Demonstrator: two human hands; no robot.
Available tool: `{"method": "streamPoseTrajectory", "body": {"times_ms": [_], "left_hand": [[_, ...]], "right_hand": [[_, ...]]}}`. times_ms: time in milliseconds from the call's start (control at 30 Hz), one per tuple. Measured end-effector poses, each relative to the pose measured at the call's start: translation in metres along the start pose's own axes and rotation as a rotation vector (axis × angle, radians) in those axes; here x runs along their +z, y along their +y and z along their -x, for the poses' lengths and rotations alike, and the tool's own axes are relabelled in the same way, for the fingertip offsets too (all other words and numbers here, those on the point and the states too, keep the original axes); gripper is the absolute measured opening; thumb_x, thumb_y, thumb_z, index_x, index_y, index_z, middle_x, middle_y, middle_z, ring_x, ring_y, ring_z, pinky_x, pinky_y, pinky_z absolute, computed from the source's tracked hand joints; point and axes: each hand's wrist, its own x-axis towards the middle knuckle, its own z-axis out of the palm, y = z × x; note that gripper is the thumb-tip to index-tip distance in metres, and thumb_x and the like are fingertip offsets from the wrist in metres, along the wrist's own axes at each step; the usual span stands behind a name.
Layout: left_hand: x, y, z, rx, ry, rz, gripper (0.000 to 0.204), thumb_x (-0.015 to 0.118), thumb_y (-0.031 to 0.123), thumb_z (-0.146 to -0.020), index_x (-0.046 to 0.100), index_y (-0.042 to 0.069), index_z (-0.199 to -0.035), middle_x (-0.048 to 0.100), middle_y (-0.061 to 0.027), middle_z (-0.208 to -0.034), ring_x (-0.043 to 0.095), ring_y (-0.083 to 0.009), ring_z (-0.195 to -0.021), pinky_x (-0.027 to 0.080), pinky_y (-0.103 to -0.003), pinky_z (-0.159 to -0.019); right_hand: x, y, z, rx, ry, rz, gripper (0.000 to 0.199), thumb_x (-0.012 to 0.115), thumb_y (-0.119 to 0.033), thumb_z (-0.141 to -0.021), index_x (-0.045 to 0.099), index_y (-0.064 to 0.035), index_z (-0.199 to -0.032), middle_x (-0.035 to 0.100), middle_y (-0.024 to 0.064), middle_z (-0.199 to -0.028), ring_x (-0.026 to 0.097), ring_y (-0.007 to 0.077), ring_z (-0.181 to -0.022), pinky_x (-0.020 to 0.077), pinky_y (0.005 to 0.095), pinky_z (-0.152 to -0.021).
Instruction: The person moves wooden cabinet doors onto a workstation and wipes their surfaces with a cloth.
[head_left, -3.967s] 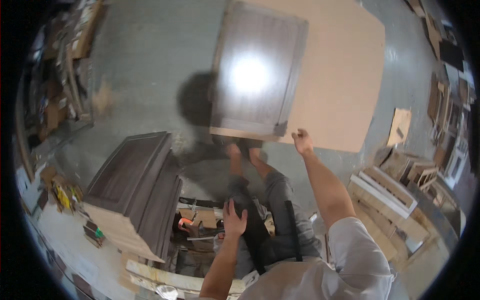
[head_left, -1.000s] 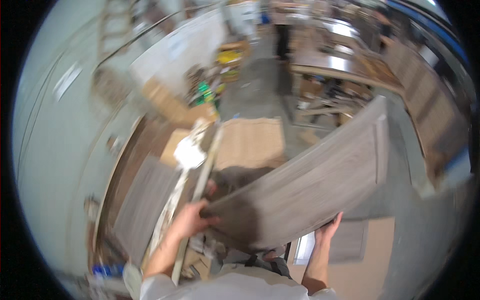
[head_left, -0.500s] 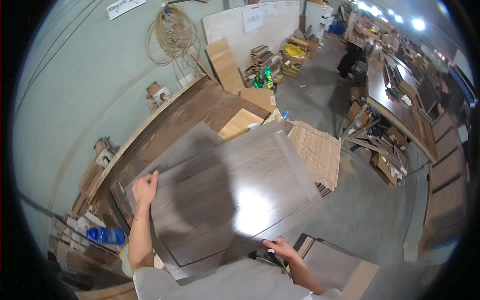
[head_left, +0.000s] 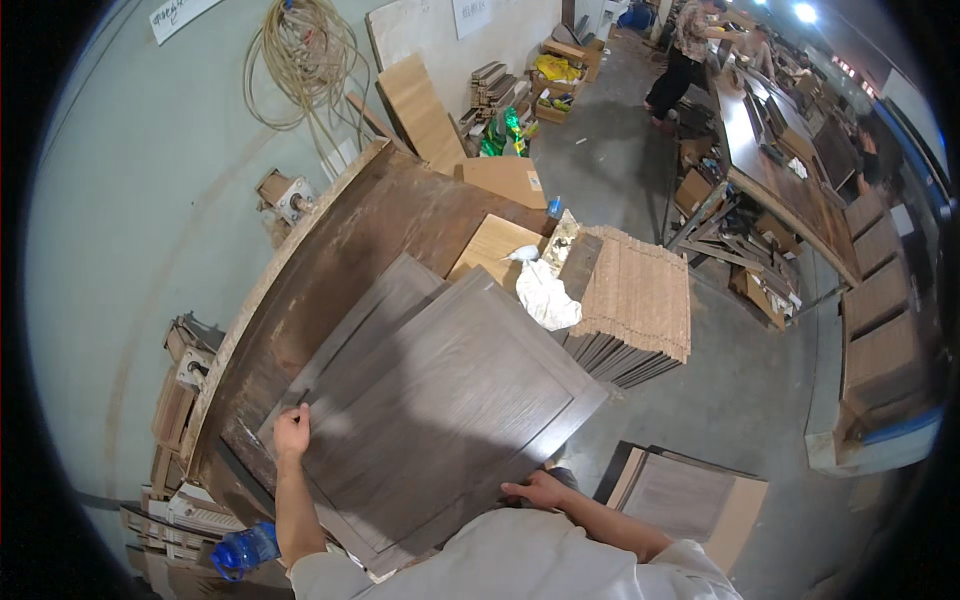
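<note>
A grey-brown wooden cabinet door (head_left: 460, 390) with a raised frame lies tilted across the near end of the brown workbench (head_left: 400, 205). My left hand (head_left: 292, 433) is closed on its left edge, fingers curled, thumb at the rim. At the near right edge, my right hand (head_left: 538, 490) pinches the door with the thumb on top; its other fingers are partly hidden below. A second grey-brown door (head_left: 372, 305) lies underneath, its far left part showing.
Right of the bench stands a stack of thin panels (head_left: 635, 295), with a white cloth (head_left: 548, 297) beside it. More panels (head_left: 680, 500) lie low at my right. A blue bottle (head_left: 243, 550) sits near my left forearm. People work at a long table (head_left: 790, 180) far right.
The upper door has come down flatter over the one beneath, and the bright glare on it is gone. Both hands remain at its edges. My view has shifted.
</note>
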Motion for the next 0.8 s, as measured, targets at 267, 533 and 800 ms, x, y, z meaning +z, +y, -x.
{"method": "streamPoseTrajectory", "body": {"times_ms": [267, 533, 800], "left_hand": [[0.043, 0.128, -0.007, 0.399, -0.212, 0.091, 0.033, 0.062, 0.032, -0.091, 0.07, 0.003, -0.106, 0.067, -0.0149, -0.114, 0.063, -0.0334, -0.102, 0.049, -0.041, -0.089], [0.168, 0.308, -0.038, 0.598, -0.187, 0.116, 0.056, 0.065, 0.042, -0.088, 0.057, 0.005, -0.13, 0.056, -0.0152, -0.129, 0.049, -0.0336, -0.122, 0.039, -0.045, -0.103], [0.198, 0.374, -0.011, 0.4, -0.109, -0.028, 0.09, 0.073, 0.061, -0.073, 0.048, 0.001, -0.136, 0.046, -0.0142, -0.127, 0.04, -0.0331, -0.121, 0.024, -0.051, -0.109]], "right_hand": [[-0.072, 0.036, -0.011, 0.138, 0.301, -0.055, 0.074, 0.064, -0.063, -0.084, 0.066, 0.007, -0.109, 0.069, 0.0188, -0.104, 0.065, 0.0289, -0.098, 0.051, 0.0385, -0.084], [-0.149, -0.009, 0.02, -0.046, 0.506, -0.4, 0.067, 0.062, -0.053, -0.091, 0.06, 0.0084, -0.117, 0.063, 0.0109, -0.098, 0.061, 0.0155, -0.079, 0.0512, 0.0305, -0.072], [-0.129, -0.023, 0.015, -0.019, 0.533, -0.559, 0.055, 0.061, -0.041, -0.095, 0.057, 0.0088, -0.119, 0.065, 0.013, -0.103, 0.065, 0.0195, -0.084, 0.0553, 0.0324, -0.069]]}}
